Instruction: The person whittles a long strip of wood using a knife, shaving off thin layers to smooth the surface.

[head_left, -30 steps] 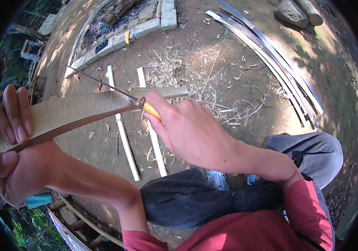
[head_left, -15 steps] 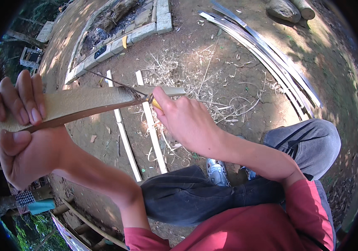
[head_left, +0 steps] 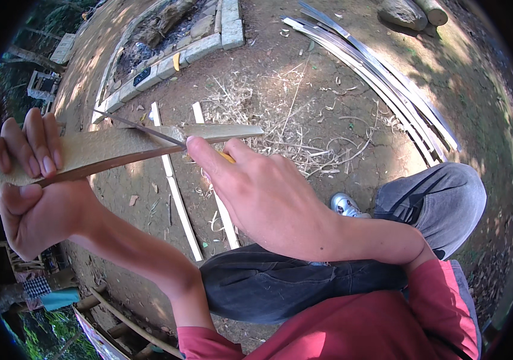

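A long pale wooden board (head_left: 112, 144) reaches from the left edge to a narrow tip near the middle. My left hand (head_left: 34, 174) grips its near end, fingers on top and thumb below. In my right hand (head_left: 262, 186) is a knife (head_left: 142, 128) with a long, thin dark blade and a yellow handle. The blade lies slantwise across the board, and a small pale curl of wood sits by it. My fingers hide most of the handle.
Wood shavings (head_left: 232, 102) litter the ground beyond the board. Two pale strips (head_left: 175, 198) lie below it, and a bundle of long strips (head_left: 382, 72) at the right. A block-edged fire pit (head_left: 202, 48) is at the back. My bent knee (head_left: 436, 198) is at right.
My right hand has come left and nearer to me, and the knife blade has slid left along the board. My left hand keeps its grip. A shoe now shows farther right.
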`<state>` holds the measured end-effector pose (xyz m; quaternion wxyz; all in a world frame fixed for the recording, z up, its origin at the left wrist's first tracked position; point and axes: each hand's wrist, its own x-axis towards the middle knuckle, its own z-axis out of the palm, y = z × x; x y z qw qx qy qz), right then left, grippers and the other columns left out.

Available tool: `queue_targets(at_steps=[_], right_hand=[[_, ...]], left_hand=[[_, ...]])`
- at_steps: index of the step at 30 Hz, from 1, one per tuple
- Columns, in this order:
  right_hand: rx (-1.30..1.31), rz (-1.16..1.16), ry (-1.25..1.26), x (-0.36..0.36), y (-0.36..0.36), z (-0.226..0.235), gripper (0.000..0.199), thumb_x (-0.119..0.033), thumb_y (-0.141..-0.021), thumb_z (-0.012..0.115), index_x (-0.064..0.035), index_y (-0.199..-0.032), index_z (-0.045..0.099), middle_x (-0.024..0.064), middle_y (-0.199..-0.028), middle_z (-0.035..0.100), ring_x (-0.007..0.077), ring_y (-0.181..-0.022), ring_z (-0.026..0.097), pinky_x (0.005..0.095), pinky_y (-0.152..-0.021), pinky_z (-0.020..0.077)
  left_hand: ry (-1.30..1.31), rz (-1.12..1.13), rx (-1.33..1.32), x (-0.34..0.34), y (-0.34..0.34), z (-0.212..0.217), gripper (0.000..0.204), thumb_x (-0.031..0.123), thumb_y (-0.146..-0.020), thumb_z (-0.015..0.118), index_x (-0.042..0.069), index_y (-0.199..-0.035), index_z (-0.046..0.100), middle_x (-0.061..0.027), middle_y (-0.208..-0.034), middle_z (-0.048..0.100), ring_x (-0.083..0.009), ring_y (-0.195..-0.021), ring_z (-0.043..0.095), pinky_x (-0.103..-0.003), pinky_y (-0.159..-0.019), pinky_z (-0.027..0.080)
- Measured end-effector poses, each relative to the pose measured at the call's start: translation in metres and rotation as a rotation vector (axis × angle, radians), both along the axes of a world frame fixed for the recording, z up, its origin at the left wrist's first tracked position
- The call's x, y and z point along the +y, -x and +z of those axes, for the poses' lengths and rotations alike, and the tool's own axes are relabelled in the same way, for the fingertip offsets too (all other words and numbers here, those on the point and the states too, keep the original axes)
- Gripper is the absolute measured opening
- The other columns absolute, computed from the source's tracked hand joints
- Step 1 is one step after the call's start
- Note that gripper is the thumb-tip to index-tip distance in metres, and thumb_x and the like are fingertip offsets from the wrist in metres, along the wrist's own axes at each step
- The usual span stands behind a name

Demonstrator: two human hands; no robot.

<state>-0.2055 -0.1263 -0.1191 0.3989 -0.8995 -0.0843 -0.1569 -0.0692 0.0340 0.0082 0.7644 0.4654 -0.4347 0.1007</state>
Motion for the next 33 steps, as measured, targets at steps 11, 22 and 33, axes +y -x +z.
queue_targets(at_steps=[11,22,33], right_hand=[[-0.053,-0.041,-0.019,0.01,-0.011,-0.017,0.042,-0.008,-0.092,0.059,0.0001,-0.133,0.05,0.0192,-0.07,0.06,0.0324,-0.057,0.065,0.0401,-0.052,0.0541],[-0.036,-0.06,-0.02,0.005,-0.021,-0.051,0.039,-0.008,-0.094,0.057,-0.0012,-0.132,0.049,0.0191,-0.069,0.062,0.0332,-0.056,0.065,0.042,-0.048,0.0525],[0.205,-0.007,-0.14,-0.009,-0.035,-0.072,0.035,0.001,-0.092,0.052,0.0051,-0.127,0.047,0.0154,-0.056,0.059,0.031,-0.048,0.062,0.0388,-0.045,0.0527]], left_hand=[[0.004,-0.013,0.023,0.003,-0.003,0.001,0.035,0.008,-0.044,0.04,0.005,-0.079,0.035,-0.0077,-0.062,0.029,-0.0167,-0.05,0.027,-0.026,-0.046,0.029],[0.007,0.001,0.026,-0.002,-0.002,-0.003,0.036,0.009,-0.043,0.04,0.005,-0.079,0.035,-0.0078,-0.061,0.028,-0.0164,-0.05,0.027,-0.025,-0.046,0.029],[0.001,-0.002,0.007,-0.006,0.0,0.008,0.036,0.008,-0.043,0.04,0.006,-0.079,0.034,-0.0079,-0.061,0.028,-0.0167,-0.05,0.027,-0.027,-0.047,0.029]])
